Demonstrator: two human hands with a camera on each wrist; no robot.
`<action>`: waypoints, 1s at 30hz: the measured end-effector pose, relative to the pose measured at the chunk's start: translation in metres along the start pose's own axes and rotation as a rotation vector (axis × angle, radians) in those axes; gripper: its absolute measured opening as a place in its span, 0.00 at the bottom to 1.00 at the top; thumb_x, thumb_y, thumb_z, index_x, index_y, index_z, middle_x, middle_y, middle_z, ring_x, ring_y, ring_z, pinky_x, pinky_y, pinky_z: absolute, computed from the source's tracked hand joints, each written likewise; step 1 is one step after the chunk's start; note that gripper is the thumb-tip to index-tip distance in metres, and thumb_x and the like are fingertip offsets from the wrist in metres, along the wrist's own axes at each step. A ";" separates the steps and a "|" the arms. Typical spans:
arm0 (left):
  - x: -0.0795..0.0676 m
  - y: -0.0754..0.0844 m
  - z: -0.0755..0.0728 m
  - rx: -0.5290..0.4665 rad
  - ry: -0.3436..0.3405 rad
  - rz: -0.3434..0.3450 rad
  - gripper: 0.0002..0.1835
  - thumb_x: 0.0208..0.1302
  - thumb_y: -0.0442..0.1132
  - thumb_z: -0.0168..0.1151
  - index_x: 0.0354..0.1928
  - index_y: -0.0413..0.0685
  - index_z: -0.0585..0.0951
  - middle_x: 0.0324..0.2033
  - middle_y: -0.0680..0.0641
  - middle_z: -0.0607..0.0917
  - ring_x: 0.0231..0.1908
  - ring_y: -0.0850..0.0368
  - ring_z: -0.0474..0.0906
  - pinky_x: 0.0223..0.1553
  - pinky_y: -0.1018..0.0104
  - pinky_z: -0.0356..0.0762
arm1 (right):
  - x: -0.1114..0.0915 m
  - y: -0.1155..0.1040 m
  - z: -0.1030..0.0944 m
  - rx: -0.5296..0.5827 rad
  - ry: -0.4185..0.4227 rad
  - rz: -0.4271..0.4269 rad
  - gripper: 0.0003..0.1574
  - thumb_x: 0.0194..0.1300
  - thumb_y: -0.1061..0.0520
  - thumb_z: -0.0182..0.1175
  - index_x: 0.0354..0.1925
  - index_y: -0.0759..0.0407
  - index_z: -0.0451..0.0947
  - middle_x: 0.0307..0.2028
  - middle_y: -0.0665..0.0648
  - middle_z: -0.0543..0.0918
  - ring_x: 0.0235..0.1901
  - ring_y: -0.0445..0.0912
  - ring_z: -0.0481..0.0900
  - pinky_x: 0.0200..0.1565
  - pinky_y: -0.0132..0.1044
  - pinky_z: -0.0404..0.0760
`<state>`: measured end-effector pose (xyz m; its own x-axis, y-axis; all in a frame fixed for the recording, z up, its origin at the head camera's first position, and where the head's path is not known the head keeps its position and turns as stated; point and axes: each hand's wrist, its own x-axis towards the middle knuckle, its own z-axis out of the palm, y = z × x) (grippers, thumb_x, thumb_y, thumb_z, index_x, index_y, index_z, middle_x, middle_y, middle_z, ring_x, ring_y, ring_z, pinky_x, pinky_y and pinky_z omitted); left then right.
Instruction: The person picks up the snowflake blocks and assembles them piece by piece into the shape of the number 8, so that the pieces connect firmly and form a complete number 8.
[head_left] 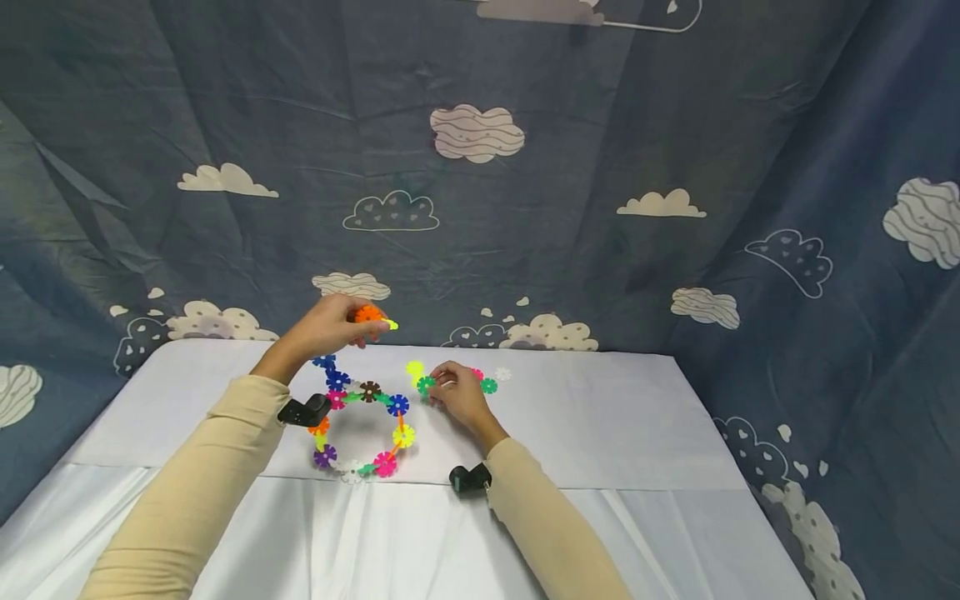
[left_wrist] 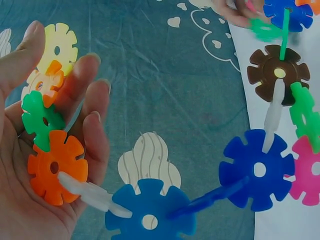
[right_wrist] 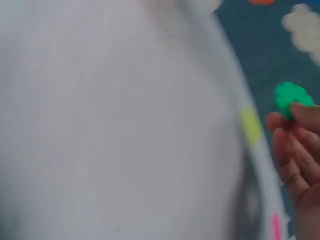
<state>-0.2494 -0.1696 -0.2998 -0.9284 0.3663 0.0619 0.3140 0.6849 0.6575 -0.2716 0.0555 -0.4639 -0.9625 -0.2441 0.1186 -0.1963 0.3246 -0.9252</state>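
Observation:
My left hand (head_left: 330, 325) holds the end of a chain of notched plastic flower discs up above the table's back edge. In the left wrist view, a yellow disc (left_wrist: 61, 50) lies between thumb and fingers, and an orange disc (left_wrist: 55, 167) rests against the palm. From there the chain runs through blue discs (left_wrist: 257, 170) down to a multicoloured ring of joined discs (head_left: 385, 464) on the table. My right hand (head_left: 461, 396), right of the ring, pinches a loose green disc (right_wrist: 290, 96) between thumb and fingers.
A loose yellow disc (head_left: 415, 372) lies just behind the right hand. Beyond that hand are a pink disc (head_left: 476, 373), another green disc (head_left: 489, 386) and a white disc (head_left: 503, 374). A dark cloud-print curtain (head_left: 555, 275) hangs behind the white table (head_left: 600, 425).

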 end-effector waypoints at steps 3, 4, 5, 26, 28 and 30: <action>-0.001 0.001 0.000 0.002 0.001 0.000 0.19 0.68 0.47 0.60 0.48 0.38 0.81 0.29 0.44 0.84 0.25 0.56 0.78 0.33 0.62 0.79 | 0.000 -0.018 -0.003 0.271 0.044 -0.103 0.12 0.61 0.71 0.62 0.44 0.71 0.76 0.32 0.59 0.78 0.28 0.47 0.84 0.30 0.38 0.84; -0.001 0.001 -0.001 0.003 0.001 -0.003 0.19 0.68 0.47 0.60 0.48 0.38 0.81 0.30 0.44 0.84 0.25 0.56 0.78 0.33 0.62 0.79 | -0.001 -0.027 -0.004 0.318 0.051 -0.152 0.12 0.61 0.71 0.61 0.45 0.72 0.76 0.34 0.60 0.79 0.29 0.47 0.85 0.31 0.39 0.84; -0.001 0.002 -0.001 0.005 0.001 -0.005 0.18 0.68 0.47 0.60 0.49 0.38 0.81 0.29 0.44 0.84 0.26 0.56 0.78 0.33 0.61 0.79 | -0.001 -0.036 -0.005 0.349 0.055 -0.197 0.13 0.62 0.71 0.60 0.46 0.73 0.75 0.35 0.62 0.79 0.30 0.48 0.85 0.32 0.39 0.85; -0.001 0.002 0.003 -0.037 0.001 0.023 0.18 0.68 0.44 0.60 0.48 0.35 0.81 0.29 0.43 0.84 0.24 0.57 0.79 0.35 0.58 0.81 | -0.020 -0.117 -0.016 0.342 0.113 -0.478 0.13 0.63 0.74 0.58 0.47 0.81 0.75 0.38 0.76 0.80 0.32 0.68 0.80 0.37 0.56 0.82; -0.001 0.002 0.003 -0.022 0.004 0.028 0.17 0.68 0.44 0.61 0.48 0.36 0.81 0.29 0.43 0.85 0.24 0.57 0.79 0.34 0.60 0.81 | -0.020 -0.117 -0.016 0.343 0.132 -0.486 0.13 0.62 0.74 0.58 0.46 0.80 0.76 0.39 0.75 0.81 0.31 0.68 0.81 0.37 0.55 0.83; 0.000 0.002 0.002 -0.011 0.010 0.033 0.16 0.68 0.43 0.61 0.47 0.36 0.82 0.28 0.43 0.85 0.24 0.57 0.79 0.32 0.63 0.80 | -0.019 -0.117 -0.017 0.342 0.141 -0.496 0.13 0.62 0.74 0.59 0.46 0.80 0.76 0.39 0.75 0.81 0.31 0.68 0.80 0.36 0.54 0.83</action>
<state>-0.2480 -0.1665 -0.3001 -0.9195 0.3824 0.0907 0.3422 0.6655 0.6633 -0.2332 0.0374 -0.3519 -0.7918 -0.1602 0.5894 -0.5783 -0.1139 -0.8078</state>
